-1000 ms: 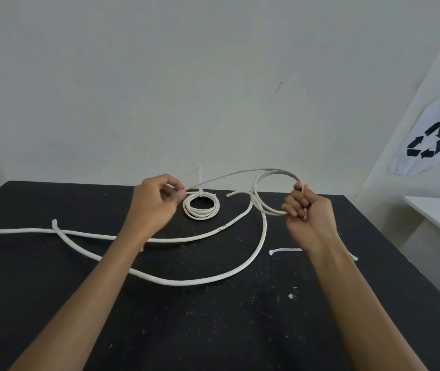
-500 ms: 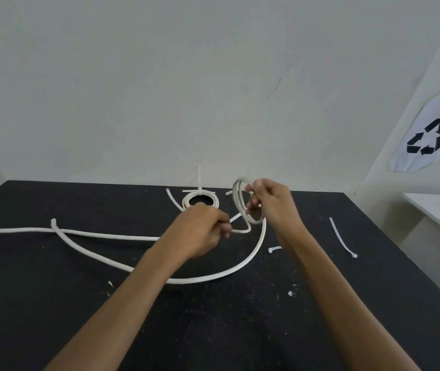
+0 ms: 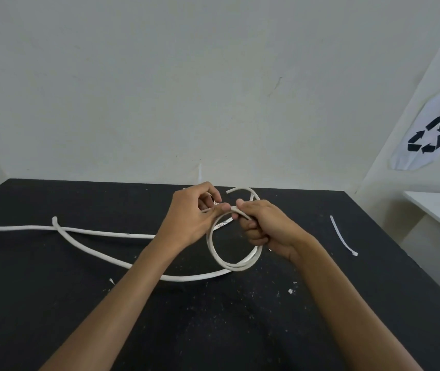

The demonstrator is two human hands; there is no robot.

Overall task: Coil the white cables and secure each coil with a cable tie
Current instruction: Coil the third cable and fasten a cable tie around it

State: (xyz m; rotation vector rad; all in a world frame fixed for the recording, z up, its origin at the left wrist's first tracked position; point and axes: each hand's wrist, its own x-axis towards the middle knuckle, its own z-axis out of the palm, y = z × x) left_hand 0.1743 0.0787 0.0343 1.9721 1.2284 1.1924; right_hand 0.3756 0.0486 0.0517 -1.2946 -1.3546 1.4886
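Above the near middle of the speckled black tabletop (image 3: 213, 330), a round coil of thin white cable (image 3: 233, 259) hangs from the right hand (image 3: 265, 227), whose fingers curl round its upper strands. The left hand (image 3: 189, 219) pinches the cable just beside it. Loose cable trails away leftward. Farther right lies a slim white cable tie (image 3: 343, 235).

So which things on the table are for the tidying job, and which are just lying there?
For the job:
- coil, held in both hands: left hand, right hand
- loose cable trailing left
- cable tie lying to the right

Just lying about:
- white crumbs on the table
- recycling sign on the wall
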